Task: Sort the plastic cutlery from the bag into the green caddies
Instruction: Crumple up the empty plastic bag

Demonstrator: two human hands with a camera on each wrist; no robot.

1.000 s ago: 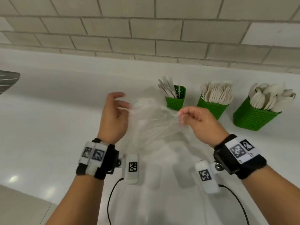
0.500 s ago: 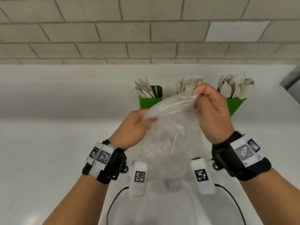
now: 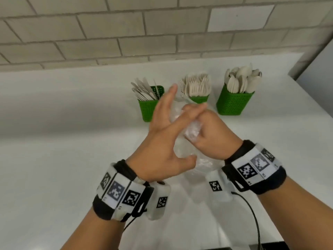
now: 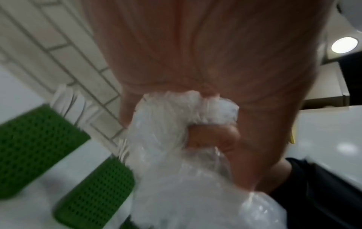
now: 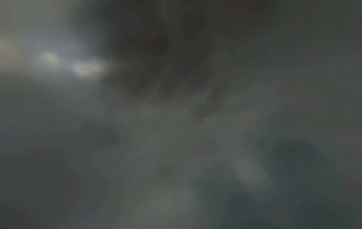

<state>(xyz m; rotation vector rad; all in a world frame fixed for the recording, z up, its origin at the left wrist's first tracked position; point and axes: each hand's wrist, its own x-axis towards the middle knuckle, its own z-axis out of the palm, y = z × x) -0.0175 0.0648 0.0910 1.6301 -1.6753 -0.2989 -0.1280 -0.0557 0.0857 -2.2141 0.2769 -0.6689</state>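
A clear plastic bag (image 3: 192, 131) is bunched into a wad between my two hands above the white counter (image 3: 72, 141). My right hand (image 3: 211, 131) grips the wad with curled fingers. My left hand (image 3: 166, 126) lies against the bag's left side, fingers straight and spread, thumb under it. No cutlery shows inside the bag (image 4: 176, 170). Three green caddies stand behind: knives (image 3: 146, 110), forks (image 3: 200, 100) and spoons (image 3: 232, 103). The left wrist view shows my palm (image 4: 215, 54) on the crumpled plastic. The right wrist view is dark and blurred.
A grey brick wall (image 3: 126, 33) runs along the back of the counter. The counter's right edge (image 3: 317, 98) lies just past the spoon caddy. Cables from the wrist cameras trail toward me (image 3: 252, 210). Two caddies (image 4: 33, 147) (image 4: 94, 193) appear left of the bag in the left wrist view.
The bag was stretched open between pinching hands; now the hands have come together and it is crumpled into a wad. My left hand let go and flattened against it.
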